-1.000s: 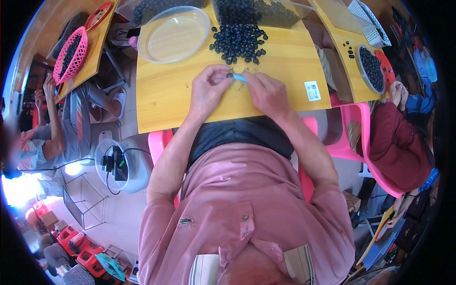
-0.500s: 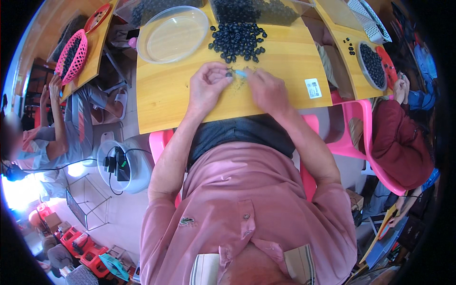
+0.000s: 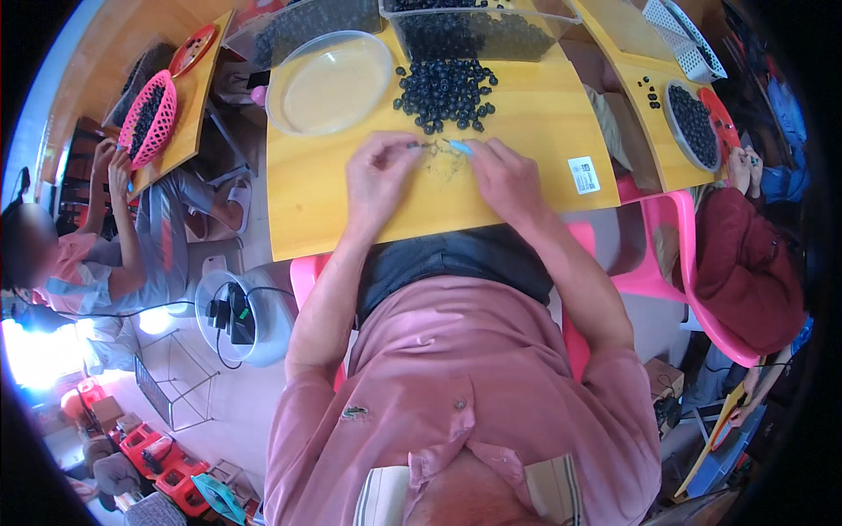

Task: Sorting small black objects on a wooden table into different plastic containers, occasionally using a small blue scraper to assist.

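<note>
My left hand [image 3: 377, 180] is closed in a pinch over the wooden table [image 3: 307, 197], with a small black ring-like part [image 3: 414, 145] at its fingertips, mostly hidden. A slim light-blue tool [image 3: 460, 147] is gripped in my right hand [image 3: 509, 182], its tip pointing left toward that part but apart from it. Blur and size hide the tip's exact form. Fine dark scraps [image 3: 445, 163] lie scattered on the tabletop between my hands. Just beyond them spreads a loose pile of black round parts [image 3: 445, 95].
A clear round tray [image 3: 329, 83] sits left of the pile. Clear bins [image 3: 478, 39] with more black parts line the far edge. A white label [image 3: 583, 175] is stuck at right. Co-workers sit at side tables, with a pink basket [image 3: 160, 131] and a round container [image 3: 693, 123].
My hands have drawn a little apart, and the blue tool has moved away from the black part. The whole view has shifted slightly.
</note>
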Motion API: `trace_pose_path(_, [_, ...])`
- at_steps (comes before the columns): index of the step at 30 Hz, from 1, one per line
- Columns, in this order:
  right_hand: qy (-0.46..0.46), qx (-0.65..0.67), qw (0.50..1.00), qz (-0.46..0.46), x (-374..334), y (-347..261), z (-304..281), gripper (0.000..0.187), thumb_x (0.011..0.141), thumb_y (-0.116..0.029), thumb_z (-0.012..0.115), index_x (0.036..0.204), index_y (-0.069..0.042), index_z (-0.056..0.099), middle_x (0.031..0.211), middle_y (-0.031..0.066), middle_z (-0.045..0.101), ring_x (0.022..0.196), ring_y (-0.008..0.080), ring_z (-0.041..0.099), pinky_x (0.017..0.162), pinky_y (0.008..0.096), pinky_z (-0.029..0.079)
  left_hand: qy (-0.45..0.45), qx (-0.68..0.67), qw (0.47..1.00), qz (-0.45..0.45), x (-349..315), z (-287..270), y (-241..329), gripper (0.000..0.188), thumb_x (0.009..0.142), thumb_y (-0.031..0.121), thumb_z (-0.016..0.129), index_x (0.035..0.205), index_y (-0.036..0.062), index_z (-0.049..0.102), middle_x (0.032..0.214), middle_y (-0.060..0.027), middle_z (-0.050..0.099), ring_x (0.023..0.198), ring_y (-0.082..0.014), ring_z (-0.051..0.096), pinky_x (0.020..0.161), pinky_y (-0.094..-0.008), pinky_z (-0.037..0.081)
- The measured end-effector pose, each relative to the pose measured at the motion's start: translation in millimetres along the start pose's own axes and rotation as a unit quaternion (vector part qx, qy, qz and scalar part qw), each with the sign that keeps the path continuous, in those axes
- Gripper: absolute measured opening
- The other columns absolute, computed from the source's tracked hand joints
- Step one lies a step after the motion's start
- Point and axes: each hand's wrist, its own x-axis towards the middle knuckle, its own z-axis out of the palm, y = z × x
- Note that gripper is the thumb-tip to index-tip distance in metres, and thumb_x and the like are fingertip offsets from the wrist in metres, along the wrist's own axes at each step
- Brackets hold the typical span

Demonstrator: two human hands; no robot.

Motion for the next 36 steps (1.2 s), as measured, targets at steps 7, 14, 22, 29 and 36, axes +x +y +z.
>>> trace_pose_path(7, [0.013,0.048,0.998,0.024,1.5,-1.3,-0.8,0.019,0.094,-0.007,0.069,0.113,-0.006,0.074,0.085,0.011,0.066,0.073,0.0337,0.07,0.061,0.0436,0.055,0.123,0.121,0.981,0.092,65.4,-58.3,13.3,0.018,0.091,0.005,0.078,0.108,-0.0001,0.077,0.096,-0.0058,0.073,0.087,-0.0118,0.068,0.083,-0.0266,0.054])
trace_pose_path(14, [0.006,0.054,0.998,0.033,0.5,-0.2,-0.4,0.018,0.094,-0.01,0.07,0.112,-0.008,0.073,0.086,0.0098,0.066,0.075,0.0321,0.07,0.063,0.0436,0.056,0.131,0.197,0.968,0.08,81.0,-72.8,0.3,0.022,0.09,0.005,0.078,0.111,0.0019,0.076,0.095,-0.0068,0.073,0.085,-0.0164,0.069,0.081,-0.0298,0.055])
trace_pose_path(22, [0.003,0.05,0.998,0.035,0.0,0.2,-1.3,0.019,0.095,-0.013,0.071,0.114,-0.009,0.071,0.087,0.0089,0.066,0.076,0.0315,0.07,0.064,0.0444,0.056,0.02,0.358,0.886,0.295,54.2,-28.0,9.6,0.029,0.09,0.001,0.072,0.119,0.0052,0.07,0.116,-0.0176,0.068,0.089,-0.0393,0.07,0.08,-0.0447,0.057])
trace_pose_path(29, [0.012,0.057,0.998,0.035,-0.3,-1.1,-2.3,0.018,0.094,-0.011,0.071,0.112,-0.007,0.072,0.088,0.0097,0.066,0.077,0.0326,0.07,0.064,0.0442,0.056,-0.032,0.54,0.82,0.19,58.2,4.3,-9.1,0.024,0.1,0.012,0.062,0.122,0.0022,0.069,0.117,-0.0168,0.073,0.099,-0.0384,0.073,0.085,-0.0474,0.06])
trace_pose_path(36, [0.006,0.053,0.998,0.035,-0.8,1.5,-2.7,0.02,0.093,-0.013,0.072,0.112,-0.007,0.072,0.088,0.0095,0.067,0.078,0.0308,0.071,0.065,0.0436,0.057,-0.056,0.519,0.836,0.17,44.5,7.5,-3.6,0.015,0.096,0.013,0.066,0.106,0.0037,0.07,0.102,-0.0153,0.072,0.094,-0.0359,0.071,0.079,-0.0461,0.058])
